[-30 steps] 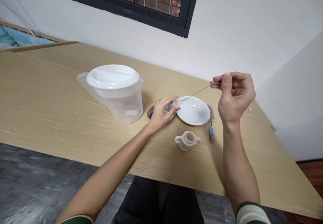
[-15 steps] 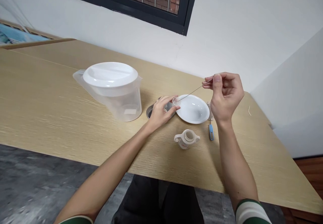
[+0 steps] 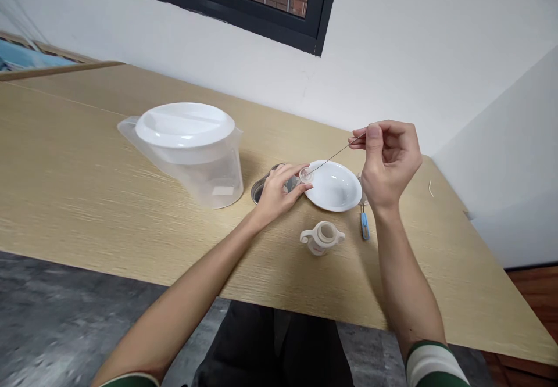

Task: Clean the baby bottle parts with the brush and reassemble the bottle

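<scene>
Slanting down leftward: thin wire
Top is pinched by right hand, tip at clear round piece held by left hand

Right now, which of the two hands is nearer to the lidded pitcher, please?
The left hand. It is just right of the lidded pitcher, holding a small clear round piece. The right hand is farther right, holding a thin rod.

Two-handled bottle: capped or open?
Open: the bottle stands upright on the table, its round mouth bare, no cap on it. Contents: can't tell.
</scene>
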`<state>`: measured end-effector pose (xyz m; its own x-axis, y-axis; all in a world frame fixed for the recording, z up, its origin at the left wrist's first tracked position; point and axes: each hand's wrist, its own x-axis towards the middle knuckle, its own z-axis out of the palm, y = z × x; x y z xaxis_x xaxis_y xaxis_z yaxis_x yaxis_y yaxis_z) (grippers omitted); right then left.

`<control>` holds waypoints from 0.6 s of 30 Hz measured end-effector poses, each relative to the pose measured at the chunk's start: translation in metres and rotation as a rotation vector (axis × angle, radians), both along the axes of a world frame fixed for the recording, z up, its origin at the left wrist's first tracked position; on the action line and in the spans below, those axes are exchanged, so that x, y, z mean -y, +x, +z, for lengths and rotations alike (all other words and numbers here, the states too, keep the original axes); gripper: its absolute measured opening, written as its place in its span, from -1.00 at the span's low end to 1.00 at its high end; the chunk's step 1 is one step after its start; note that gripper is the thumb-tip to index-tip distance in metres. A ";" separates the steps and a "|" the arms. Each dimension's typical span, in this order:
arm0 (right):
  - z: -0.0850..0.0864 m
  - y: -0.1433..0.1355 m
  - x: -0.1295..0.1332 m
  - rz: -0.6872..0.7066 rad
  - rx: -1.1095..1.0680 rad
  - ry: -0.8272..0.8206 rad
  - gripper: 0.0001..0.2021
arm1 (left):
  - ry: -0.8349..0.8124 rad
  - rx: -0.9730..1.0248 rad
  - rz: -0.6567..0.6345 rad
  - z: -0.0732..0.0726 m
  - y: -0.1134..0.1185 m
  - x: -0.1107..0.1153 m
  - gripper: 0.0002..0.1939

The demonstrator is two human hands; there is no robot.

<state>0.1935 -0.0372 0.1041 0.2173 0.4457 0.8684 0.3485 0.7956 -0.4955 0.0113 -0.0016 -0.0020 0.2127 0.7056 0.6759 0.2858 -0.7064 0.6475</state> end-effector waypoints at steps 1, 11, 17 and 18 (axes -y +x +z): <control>-0.001 -0.001 0.001 0.008 0.015 -0.002 -0.84 | -0.007 0.006 -0.004 0.000 0.000 0.000 -0.57; -0.014 -0.010 -0.010 0.175 0.050 -0.237 -0.72 | -0.186 0.132 -0.133 0.006 0.002 0.003 -0.60; -0.028 -0.008 -0.024 0.168 0.087 -0.348 -0.66 | -0.356 0.276 -0.184 0.007 -0.001 0.001 -0.50; -0.030 -0.008 -0.026 0.166 0.102 -0.357 -0.65 | -0.372 0.289 -0.186 0.008 -0.001 0.001 -0.50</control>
